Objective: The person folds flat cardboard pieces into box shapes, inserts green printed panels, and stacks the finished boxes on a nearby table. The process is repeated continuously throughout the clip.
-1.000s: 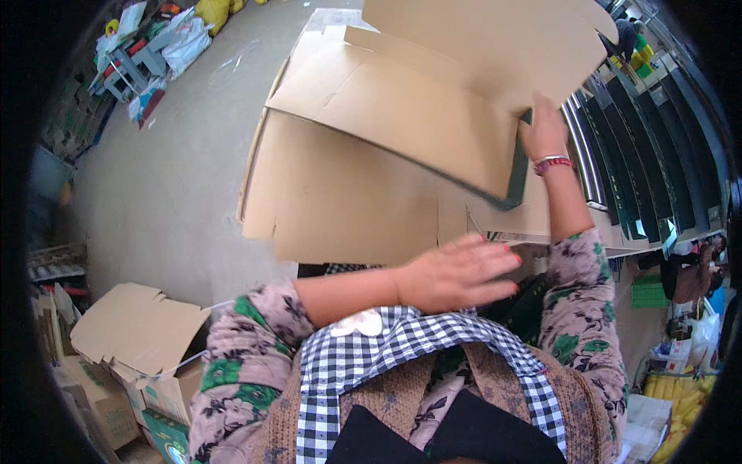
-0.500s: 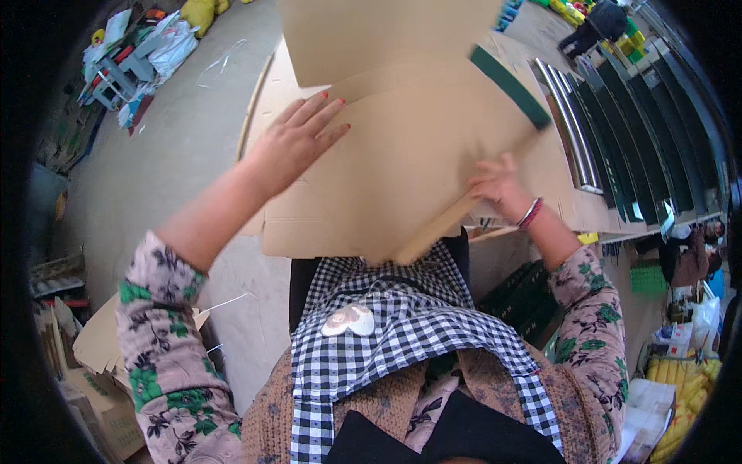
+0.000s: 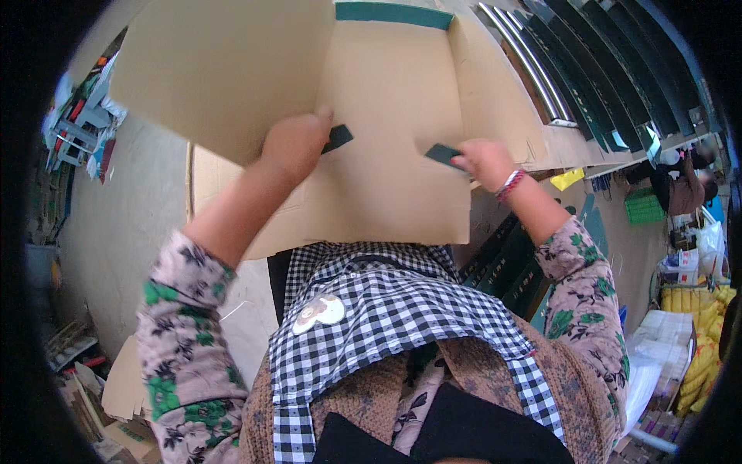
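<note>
A brown cardboard box (image 3: 390, 100), partly folded, lies before me with its plain inside facing up. Its large left panel or lid (image 3: 224, 69) stands raised, and a green strip (image 3: 394, 14) runs along the far edge. My left hand (image 3: 297, 147) is closed at the base of the raised panel, gripping a small dark green flap (image 3: 338, 139). At the near right corner my right hand (image 3: 485, 162) pinches another dark green flap (image 3: 444, 154) between thumb and fingers. The near panel (image 3: 386, 220) lies flat, reaching the checked apron (image 3: 371, 286).
Dark green folded cartons (image 3: 587, 69) stand in a row at the right, beside shiny metal rails (image 3: 525, 66). More green cartons (image 3: 510, 263) lean below the table on the right. Yellow bundles (image 3: 699, 363) and a green crate (image 3: 645, 207) are farther right, with a person nearby.
The cardboard has turned and its right and far sides now stand up. My left hand has gone from lying spread to gripping. My right hand has taken hold of a green flap.
</note>
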`<state>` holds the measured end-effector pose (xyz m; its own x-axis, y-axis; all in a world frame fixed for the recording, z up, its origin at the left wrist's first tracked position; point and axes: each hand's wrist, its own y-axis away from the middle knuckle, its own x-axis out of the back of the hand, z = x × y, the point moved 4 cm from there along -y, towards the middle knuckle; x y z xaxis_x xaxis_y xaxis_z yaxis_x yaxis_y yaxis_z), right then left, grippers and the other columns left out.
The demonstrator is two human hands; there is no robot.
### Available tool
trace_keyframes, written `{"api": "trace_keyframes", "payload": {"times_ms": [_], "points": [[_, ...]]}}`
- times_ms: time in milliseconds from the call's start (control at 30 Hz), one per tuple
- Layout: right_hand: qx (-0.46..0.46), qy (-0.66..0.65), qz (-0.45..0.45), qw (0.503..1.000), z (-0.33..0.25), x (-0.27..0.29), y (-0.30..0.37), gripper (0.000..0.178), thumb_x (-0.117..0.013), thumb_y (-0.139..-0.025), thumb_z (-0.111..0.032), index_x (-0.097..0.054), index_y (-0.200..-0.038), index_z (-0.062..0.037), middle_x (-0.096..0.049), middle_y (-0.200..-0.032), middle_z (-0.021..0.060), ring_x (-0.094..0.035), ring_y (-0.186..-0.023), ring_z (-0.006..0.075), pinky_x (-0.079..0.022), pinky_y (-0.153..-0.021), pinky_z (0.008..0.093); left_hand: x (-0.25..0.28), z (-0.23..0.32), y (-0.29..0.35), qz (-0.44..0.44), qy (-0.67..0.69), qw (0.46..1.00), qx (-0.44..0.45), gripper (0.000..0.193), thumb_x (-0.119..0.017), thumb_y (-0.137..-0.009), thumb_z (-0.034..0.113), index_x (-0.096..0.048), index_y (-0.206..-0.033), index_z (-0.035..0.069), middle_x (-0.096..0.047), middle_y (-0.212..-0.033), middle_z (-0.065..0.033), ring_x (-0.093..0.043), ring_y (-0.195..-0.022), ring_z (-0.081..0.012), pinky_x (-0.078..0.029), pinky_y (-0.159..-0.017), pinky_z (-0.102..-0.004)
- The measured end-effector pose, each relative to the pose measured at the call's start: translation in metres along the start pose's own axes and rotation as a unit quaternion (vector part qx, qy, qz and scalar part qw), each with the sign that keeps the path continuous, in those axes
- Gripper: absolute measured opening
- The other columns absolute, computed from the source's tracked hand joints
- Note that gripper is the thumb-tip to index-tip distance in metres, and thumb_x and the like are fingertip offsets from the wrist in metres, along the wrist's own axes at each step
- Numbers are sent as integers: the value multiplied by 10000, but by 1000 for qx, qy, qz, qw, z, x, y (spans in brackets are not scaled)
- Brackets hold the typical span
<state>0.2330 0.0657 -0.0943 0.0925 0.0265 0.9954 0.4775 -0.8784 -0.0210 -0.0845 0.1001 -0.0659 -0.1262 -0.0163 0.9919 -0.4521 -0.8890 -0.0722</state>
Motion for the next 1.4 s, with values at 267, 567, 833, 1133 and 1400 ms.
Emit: {"api": "trace_keyframes", "payload": {"times_ms": [267, 567, 833, 1133, 1400], "points": [[16, 49, -36, 998, -27, -13, -23, 243, -557, -897, -321, -582, -825, -90, -638, -754, 129, -634, -749, 330, -502, -635, 446, -39, 30, 64, 32, -80, 990, -115, 554, -700, -773, 363, -520, -1193, 50, -382, -1379, -263, -375, -1295, -393, -395, -1024, -423], [32, -42, -29, 998, -26, -14, -18, 303, -499, -937, -356, -583, -929, -65, -641, -812, 143, -636, -806, 332, -500, -704, 459, -17, 29, 67, -138, 24, 980, -139, 588, -741, -738, 335, -582, -1199, 6, -350, -1415, -268, -341, -1323, -401, -315, -1083, -433], [-74, -533, -66, 840, 5, -3, -4, 492, -525, -942, -369, -511, -1252, 13, -668, -1001, 87, -632, -911, 196, -505, -813, 352, 6, -21, -2, -208, 339, 911, 106, 395, -619, -898, 355, -664, -883, -37, -547, -618, -67, -525, -585, -160, -447, -559, -369], [-182, -152, 213, 948, -17, -1, -27, 428, -650, -845, -269, -561, -1219, -79, -612, -1053, 239, -618, -895, 398, -503, -797, 451, -1, 20, -7, 121, 12, 991, -56, 485, -765, -680, 182, -625, -1127, 59, -588, -1111, -168, -526, -1105, -353, -446, -898, -407], [62, 33, -2, 997, -77, 11, -27, 408, -752, -692, -268, -633, -1035, -80, -573, -1164, 115, -521, -1101, 308, -447, -877, 404, -27, 11, 22, -94, 104, 987, -76, 339, -699, -746, 116, -657, -1082, 94, -621, -1039, -140, -582, -991, -350, -487, -824, -418]]}}
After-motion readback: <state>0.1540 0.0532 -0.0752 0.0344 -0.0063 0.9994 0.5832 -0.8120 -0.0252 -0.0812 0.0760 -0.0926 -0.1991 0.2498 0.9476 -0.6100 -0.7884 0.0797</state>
